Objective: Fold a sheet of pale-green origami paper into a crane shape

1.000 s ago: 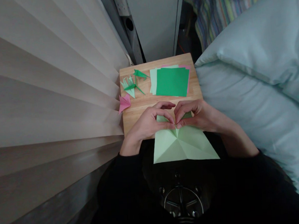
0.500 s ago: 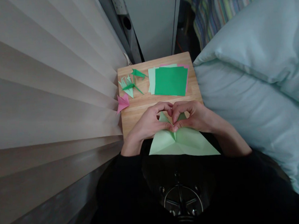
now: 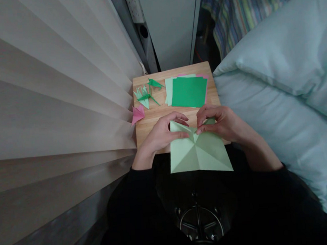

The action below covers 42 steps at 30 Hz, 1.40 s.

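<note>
Creased paper (image 3: pixel 199 155): between my hands, over the counter's (image 3: pixel 155 116) near edge.
Left hand (image 3: pixel 163 133): my fingers grasp it, thumb on top.
Right hand (image 3: pixel 222 123): my fingers pinch it near the middle crease.

One pale green sheet of paper (image 3: pixel 195 157), roughly square, spread open and marked with sharp creases that fan out from one point. Its far edge dips in the middle, where the right fingers (image 3: pixel 205 128) pinch it. The left fingers (image 3: pixel 181 135) touch its left half. The near part reaches past the edge of the bench (image 3: pixel 143 133).
</note>
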### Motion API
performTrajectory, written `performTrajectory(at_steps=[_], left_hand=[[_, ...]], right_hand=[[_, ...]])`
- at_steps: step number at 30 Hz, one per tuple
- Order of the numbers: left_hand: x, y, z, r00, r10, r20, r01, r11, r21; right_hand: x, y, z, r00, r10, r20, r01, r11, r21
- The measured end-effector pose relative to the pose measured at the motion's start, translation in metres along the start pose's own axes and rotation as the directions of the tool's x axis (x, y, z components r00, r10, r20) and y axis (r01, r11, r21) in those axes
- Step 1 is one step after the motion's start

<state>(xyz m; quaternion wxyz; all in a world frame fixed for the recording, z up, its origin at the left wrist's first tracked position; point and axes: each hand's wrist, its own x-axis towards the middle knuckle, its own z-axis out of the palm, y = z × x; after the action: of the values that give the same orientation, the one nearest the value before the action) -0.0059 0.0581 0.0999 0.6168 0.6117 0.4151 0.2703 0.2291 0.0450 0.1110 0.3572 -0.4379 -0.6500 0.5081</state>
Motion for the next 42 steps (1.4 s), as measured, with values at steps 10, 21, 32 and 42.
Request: performTrajectory(at_steps=[10,21,32,42], left_hand=[[-0.005,0.006,-0.004,0.956,0.11,-0.273,-0.103,0.994,0.04],[-0.008,0.002,-0.009,0.99,-0.034,-0.135,0.013,0.988,-0.153],[-0.006,-0.012,-0.014,0.896,-0.012,-0.445,-0.016,0.998,-0.06],[-0.006,0.004,0.045,0.986,-0.086,-0.14,-0.019,0.788,-0.616]], right_hand=[[0.001,0.016,0.003,0.927,0.28,-0.248,-0.177,0.912,0.37],[0.0,0.017,-0.002,0.895,0.346,-0.281,-0.236,0.903,0.36],[-0.003,0.011,0.003,0.964,0.192,-0.183,-0.173,0.978,0.117],[-0.008,0.009,0.047,0.712,-0.657,-0.246,0.153,0.487,-0.86]])
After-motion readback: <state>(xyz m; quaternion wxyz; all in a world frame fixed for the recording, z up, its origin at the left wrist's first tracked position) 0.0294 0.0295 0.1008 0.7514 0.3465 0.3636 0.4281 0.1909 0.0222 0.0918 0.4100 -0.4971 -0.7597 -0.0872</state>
